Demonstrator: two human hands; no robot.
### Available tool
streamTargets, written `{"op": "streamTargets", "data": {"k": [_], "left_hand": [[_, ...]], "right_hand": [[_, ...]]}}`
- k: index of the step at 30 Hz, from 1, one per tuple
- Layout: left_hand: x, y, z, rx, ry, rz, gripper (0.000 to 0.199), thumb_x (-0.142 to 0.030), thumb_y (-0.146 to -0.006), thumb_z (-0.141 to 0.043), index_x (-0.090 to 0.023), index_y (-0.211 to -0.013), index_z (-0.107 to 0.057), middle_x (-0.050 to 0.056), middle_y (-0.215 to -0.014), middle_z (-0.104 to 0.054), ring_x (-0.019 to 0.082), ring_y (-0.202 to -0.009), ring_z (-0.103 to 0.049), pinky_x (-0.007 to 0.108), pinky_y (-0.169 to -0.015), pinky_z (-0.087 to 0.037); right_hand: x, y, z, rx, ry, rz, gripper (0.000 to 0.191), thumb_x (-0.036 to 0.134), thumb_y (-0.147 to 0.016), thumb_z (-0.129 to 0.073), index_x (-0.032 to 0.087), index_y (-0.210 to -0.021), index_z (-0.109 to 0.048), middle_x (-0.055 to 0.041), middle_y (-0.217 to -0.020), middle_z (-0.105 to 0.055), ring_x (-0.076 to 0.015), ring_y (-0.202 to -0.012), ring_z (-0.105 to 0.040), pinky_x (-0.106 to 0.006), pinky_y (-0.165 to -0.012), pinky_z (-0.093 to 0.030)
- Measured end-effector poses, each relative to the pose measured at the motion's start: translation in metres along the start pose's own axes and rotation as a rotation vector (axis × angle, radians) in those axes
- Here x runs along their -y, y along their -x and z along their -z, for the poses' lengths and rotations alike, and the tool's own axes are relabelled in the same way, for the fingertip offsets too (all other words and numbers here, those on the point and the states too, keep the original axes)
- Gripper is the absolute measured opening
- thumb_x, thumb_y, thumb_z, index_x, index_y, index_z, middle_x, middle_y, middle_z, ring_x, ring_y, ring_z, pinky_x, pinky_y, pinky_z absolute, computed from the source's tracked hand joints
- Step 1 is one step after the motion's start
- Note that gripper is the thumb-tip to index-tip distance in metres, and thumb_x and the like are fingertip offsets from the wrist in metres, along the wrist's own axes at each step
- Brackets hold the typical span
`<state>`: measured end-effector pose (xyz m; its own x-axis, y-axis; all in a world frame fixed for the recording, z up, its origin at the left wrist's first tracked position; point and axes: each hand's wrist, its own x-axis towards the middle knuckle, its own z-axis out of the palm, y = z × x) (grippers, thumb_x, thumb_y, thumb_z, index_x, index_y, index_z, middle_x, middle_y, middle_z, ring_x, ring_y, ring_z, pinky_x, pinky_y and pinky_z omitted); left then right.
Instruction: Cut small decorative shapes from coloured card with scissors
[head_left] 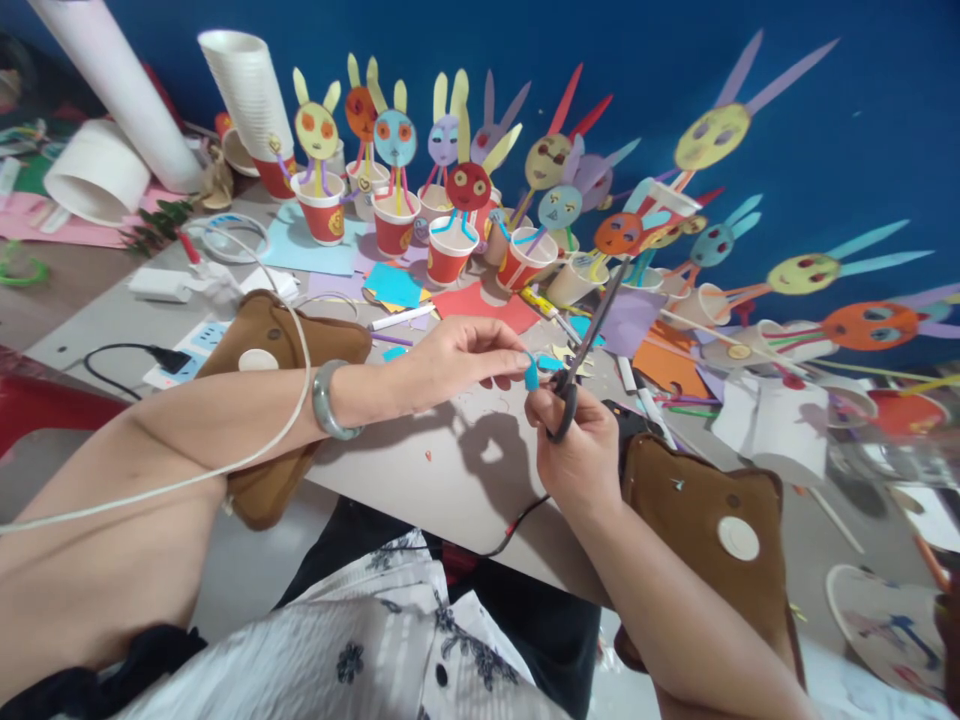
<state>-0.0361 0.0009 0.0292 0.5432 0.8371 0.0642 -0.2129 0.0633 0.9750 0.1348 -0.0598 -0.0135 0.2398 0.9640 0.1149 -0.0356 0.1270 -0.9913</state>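
Over the middle of the grey table (420,470), my left hand (457,365) pinches a small curled piece of blue paper (532,374) between thumb and fingertips. Just to its right, my right hand (577,440) grips the black handles of a pair of scissors (596,325), whose blades point up and away from me. The blue piece hangs beside the scissor handles, close to my right thumb. Behind both hands lie blue paper sheets (395,286), a red sheet (487,308) and small blue scraps (551,363).
Paper cups with rabbit-faced figures, one with a red face (469,187), line the blue wall. Brown cushions lie at left (289,335) and right (705,530). A white cable (304,400) crosses my left arm. A stack of cups (244,95) stands at back left.
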Motion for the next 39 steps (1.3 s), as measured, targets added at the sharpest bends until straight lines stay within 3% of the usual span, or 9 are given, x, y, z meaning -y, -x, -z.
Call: {"op": "streamTargets", "data": {"k": [6, 14, 25, 30, 35, 39], "left_hand": [[-0.001, 0.002, -0.002, -0.022, -0.037, 0.032, 0.01, -0.018, -0.079, -0.07, -0.012, -0.076, -0.064, -0.002, -0.066, -0.062, 0.005, -0.061, -0.057, 0.019, -0.062, -0.046], [0.005, 0.004, 0.0, 0.032, -0.091, 0.026, 0.015, -0.026, -0.079, -0.074, -0.012, -0.082, -0.068, 0.0, -0.07, -0.066, 0.007, -0.065, -0.057, 0.021, -0.064, -0.047], [0.007, 0.001, 0.001, 0.134, -0.1, 0.085, 0.011, -0.02, -0.078, -0.071, -0.011, -0.075, -0.065, -0.001, -0.065, -0.063, 0.006, -0.061, -0.055, 0.02, -0.062, -0.045], [0.005, 0.003, 0.0, 0.091, -0.098, 0.079, 0.009, -0.018, -0.077, -0.07, -0.012, -0.076, -0.065, -0.001, -0.067, -0.064, 0.007, -0.063, -0.057, 0.02, -0.062, -0.046], [-0.006, 0.001, -0.001, -0.065, -0.052, 0.032, 0.007, -0.013, -0.078, -0.066, -0.011, -0.073, -0.062, 0.0, -0.066, -0.065, 0.006, -0.063, -0.059, 0.021, -0.064, -0.049], [-0.015, -0.001, 0.001, -0.127, -0.044, 0.009, 0.008, -0.013, -0.079, -0.065, -0.012, -0.072, -0.061, 0.001, -0.066, -0.067, 0.007, -0.062, -0.062, 0.022, -0.066, -0.051]], "right_hand": [[-0.007, 0.0, 0.003, 0.007, -0.04, -0.007, 0.025, 0.036, -0.074, -0.081, 0.021, -0.065, -0.063, 0.002, -0.07, -0.059, -0.0117, -0.063, -0.047, -0.028, -0.061, -0.04], [0.001, 0.002, -0.003, 0.01, -0.039, -0.026, 0.026, 0.033, -0.065, -0.085, 0.021, -0.065, -0.062, 0.0024, -0.068, -0.059, -0.0106, -0.059, -0.046, -0.029, -0.06, -0.042], [0.004, 0.002, -0.004, 0.012, -0.07, -0.054, 0.028, 0.032, -0.064, -0.086, 0.02, -0.062, -0.061, 0.0037, -0.065, -0.054, -0.0098, -0.058, -0.041, -0.027, -0.058, -0.037], [-0.002, 0.002, 0.0, 0.034, -0.022, -0.022, 0.025, 0.037, -0.073, -0.081, 0.021, -0.069, -0.062, 0.0029, -0.069, -0.054, -0.0113, -0.061, -0.041, -0.028, -0.059, -0.036], [-0.003, 0.002, 0.005, 0.251, 0.07, 0.073, 0.036, 0.055, -0.08, -0.074, 0.021, -0.081, -0.062, 0.0005, -0.077, -0.055, -0.0148, -0.069, -0.047, -0.031, -0.066, -0.04], [0.005, 0.002, 0.005, 0.428, 0.229, 0.044, 0.053, 0.072, -0.076, -0.069, 0.021, -0.082, -0.058, -0.0013, -0.078, -0.056, -0.0161, -0.069, -0.048, -0.031, -0.064, -0.041]]}}
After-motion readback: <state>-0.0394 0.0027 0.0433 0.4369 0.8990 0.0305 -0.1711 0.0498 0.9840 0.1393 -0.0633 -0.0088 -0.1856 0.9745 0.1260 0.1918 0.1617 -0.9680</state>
